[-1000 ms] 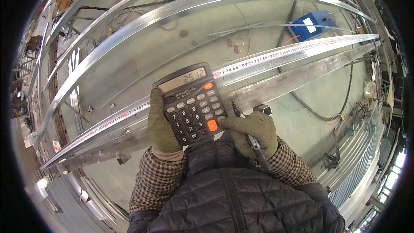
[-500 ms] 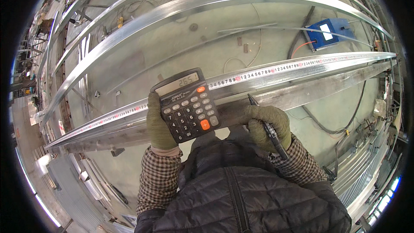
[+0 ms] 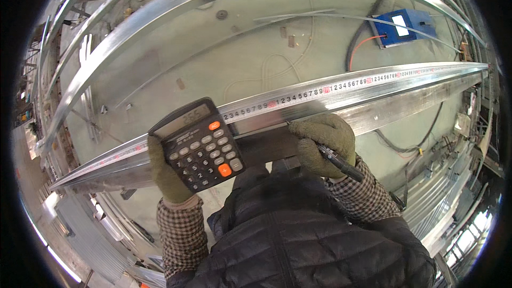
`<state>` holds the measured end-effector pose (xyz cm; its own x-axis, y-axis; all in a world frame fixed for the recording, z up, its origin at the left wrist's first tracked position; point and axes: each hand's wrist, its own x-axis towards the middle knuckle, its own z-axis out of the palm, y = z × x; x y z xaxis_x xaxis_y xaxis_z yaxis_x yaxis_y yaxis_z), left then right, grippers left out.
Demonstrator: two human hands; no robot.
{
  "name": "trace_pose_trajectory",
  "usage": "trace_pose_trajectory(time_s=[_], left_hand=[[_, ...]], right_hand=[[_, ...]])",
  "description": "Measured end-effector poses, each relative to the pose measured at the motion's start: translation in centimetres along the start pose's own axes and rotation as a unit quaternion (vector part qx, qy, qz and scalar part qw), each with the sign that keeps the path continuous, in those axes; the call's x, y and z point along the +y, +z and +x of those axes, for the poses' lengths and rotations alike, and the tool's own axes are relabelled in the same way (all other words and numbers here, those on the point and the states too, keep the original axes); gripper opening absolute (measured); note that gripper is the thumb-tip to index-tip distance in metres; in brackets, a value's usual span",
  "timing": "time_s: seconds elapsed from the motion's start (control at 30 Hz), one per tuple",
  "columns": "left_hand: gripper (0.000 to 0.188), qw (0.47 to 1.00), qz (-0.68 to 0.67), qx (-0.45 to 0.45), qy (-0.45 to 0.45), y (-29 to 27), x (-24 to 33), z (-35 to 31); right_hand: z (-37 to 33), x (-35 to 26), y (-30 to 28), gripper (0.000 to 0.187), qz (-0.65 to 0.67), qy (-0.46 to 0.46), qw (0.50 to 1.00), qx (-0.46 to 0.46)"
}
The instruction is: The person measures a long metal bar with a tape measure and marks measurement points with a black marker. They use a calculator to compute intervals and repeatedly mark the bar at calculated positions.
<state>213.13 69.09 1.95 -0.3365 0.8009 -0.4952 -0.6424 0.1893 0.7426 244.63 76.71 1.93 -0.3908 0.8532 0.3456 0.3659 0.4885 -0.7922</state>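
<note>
A black desktop calculator (image 3: 205,146) with grey and orange keys is held tilted in my left hand (image 3: 169,173), which wears a green knit glove and grips the calculator's left side. My right hand (image 3: 326,146), gloved the same way, is curled round a black marker pen (image 3: 341,164). The pen's tip points toward a long metal bar (image 3: 266,122) in front of me; whether it touches cannot be made out. Along that bar lies a white measuring tape (image 3: 304,95) with black and red marks. Part of the tape is hidden behind the calculator.
Beyond the bar, a long shiny metal beam (image 3: 176,2) arches across the view. At the far right a blue box (image 3: 404,28) with a red cable sits on the floor. Stacked metal profiles (image 3: 432,202) lie at the near right, grey sheets (image 3: 88,229) at the near left.
The calculator and my left hand have shifted left and slightly nearer, and the display reading differs. My right hand has moved a little left, still with the pen. The view has shifted too.
</note>
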Motion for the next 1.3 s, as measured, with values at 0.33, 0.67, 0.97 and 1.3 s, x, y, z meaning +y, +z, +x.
trace_pose_trajectory(time_s=[0.33, 0.67, 0.97, 1.3], left_hand=[[0.069, 0.999, 0.001, 0.027, 0.022, -2.3, -0.4, 0.2], [0.064, 1.0, -0.007, 0.013, 0.016, -1.1, 0.1, -0.2], [0.071, 0.988, -0.068, -0.139, -0.01, -2.3, 0.0, 0.6], [0.072, 0.987, -0.073, -0.144, -0.013, -1.6, 0.1, 0.4]], right_hand=[[0.3, 0.7, 0.6, 0.021, -0.013, 0.011, 0.999, 0.036], [0.1, 2.5, -0.8, 0.017, -0.007, 0.007, 0.997, 0.073], [0.4, 1.8, -0.7, 0.022, -0.044, 0.067, 0.992, 0.094], [0.6, 2.4, -0.6, 0.018, -0.055, 0.021, 0.994, 0.095]])
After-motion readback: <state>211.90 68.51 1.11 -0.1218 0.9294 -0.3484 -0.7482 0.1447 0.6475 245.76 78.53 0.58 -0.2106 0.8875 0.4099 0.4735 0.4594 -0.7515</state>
